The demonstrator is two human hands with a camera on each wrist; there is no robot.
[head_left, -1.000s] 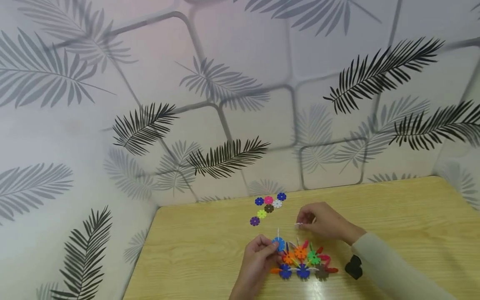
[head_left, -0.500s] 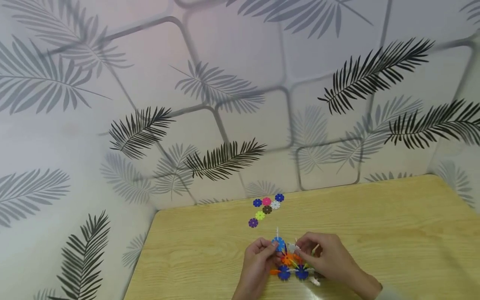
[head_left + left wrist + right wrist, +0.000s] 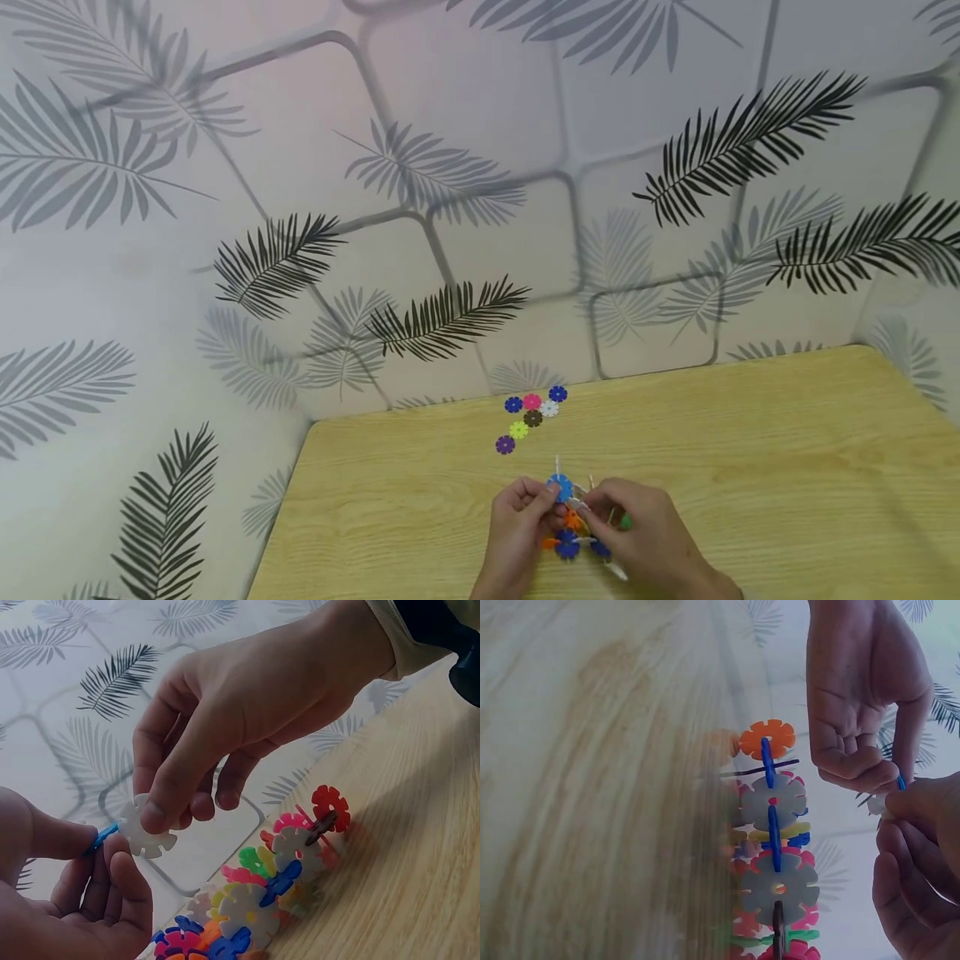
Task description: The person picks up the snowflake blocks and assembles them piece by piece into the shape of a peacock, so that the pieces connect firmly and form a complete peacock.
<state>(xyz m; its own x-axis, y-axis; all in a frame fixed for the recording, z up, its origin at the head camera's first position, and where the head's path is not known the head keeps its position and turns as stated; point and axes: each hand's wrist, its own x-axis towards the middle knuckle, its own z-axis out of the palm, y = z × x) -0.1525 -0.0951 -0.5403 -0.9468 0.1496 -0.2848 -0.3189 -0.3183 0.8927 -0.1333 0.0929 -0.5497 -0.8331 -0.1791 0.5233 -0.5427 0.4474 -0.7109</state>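
My left hand (image 3: 513, 533) pinches a light blue notched plastic disc (image 3: 560, 486) between thumb and fingers. A white notched disc (image 3: 146, 831) is pinched in my right hand (image 3: 648, 533), its edge meeting the blue disc's edge in the left wrist view. Whether their slots interlock I cannot tell. Just below the hands, a built structure of interlocked notched discs (image 3: 247, 911) stands on the table, in white, blue, pink, orange, green and red. From the head view, my right hand hides much of it.
Several loose notched discs lie towards the back of the wooden table (image 3: 390, 500), among them a brown disc (image 3: 532, 418) and a purple disc (image 3: 506, 445). A leaf-patterned wall (image 3: 450, 250) rises behind the table.
My right hand has come down and to the left with the white disc, from behind the structure to the blue disc. My left hand stays nearly in place.
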